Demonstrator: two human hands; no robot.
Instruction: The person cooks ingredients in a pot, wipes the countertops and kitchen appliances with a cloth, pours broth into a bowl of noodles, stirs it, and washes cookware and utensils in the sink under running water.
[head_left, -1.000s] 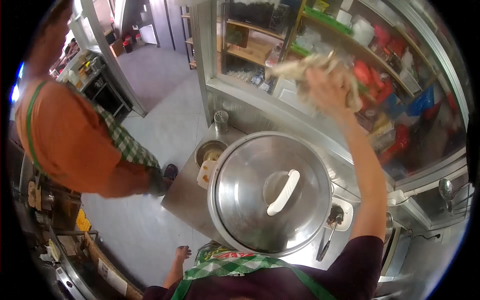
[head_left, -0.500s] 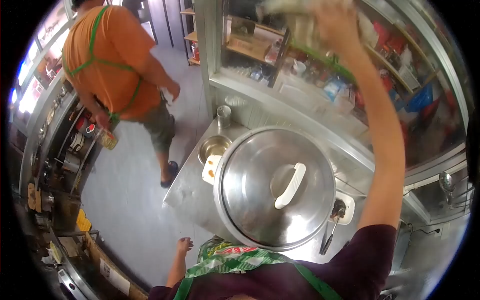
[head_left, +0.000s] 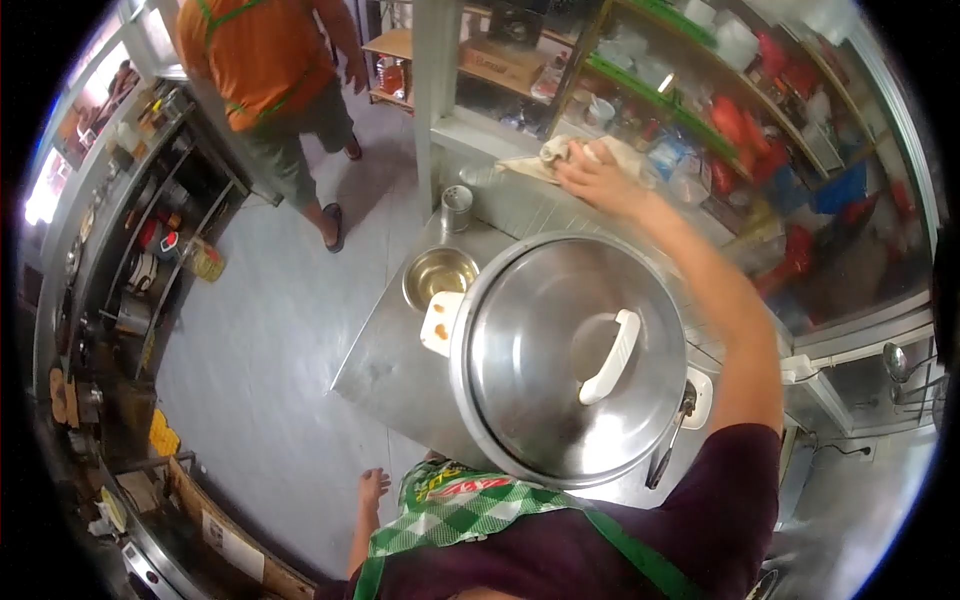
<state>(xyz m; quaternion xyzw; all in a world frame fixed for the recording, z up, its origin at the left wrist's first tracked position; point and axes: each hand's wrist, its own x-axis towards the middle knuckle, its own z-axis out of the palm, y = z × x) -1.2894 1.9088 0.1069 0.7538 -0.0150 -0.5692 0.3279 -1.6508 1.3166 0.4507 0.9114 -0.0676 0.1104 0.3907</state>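
Note:
My right hand (head_left: 600, 180) is closed on a pale cloth (head_left: 625, 158), which it presses near the lower frame of the glass window (head_left: 690, 110). Part of the cloth hangs out to the left of the fingers. Low at my left side, my left hand (head_left: 374, 486) holds nothing, its fingers apart. Between my arms stands a large round pot with a metal lid (head_left: 540, 350) and a white lid handle (head_left: 611, 358). A metal bowl (head_left: 440, 278) and a perforated metal cup (head_left: 456, 207) are left of and behind the pot.
The pot stands on a metal counter (head_left: 385, 385). A white tray (head_left: 700, 402) with a black-handled utensil (head_left: 660, 466) lies at its right. A person in orange (head_left: 262, 62) is at the upper left, near a metal shelf unit (head_left: 160, 230). Shelves with bags show behind the glass.
My right hand and the cloth moved up the glass, then down and left to the window's lower frame. The other person has walked away toward the back.

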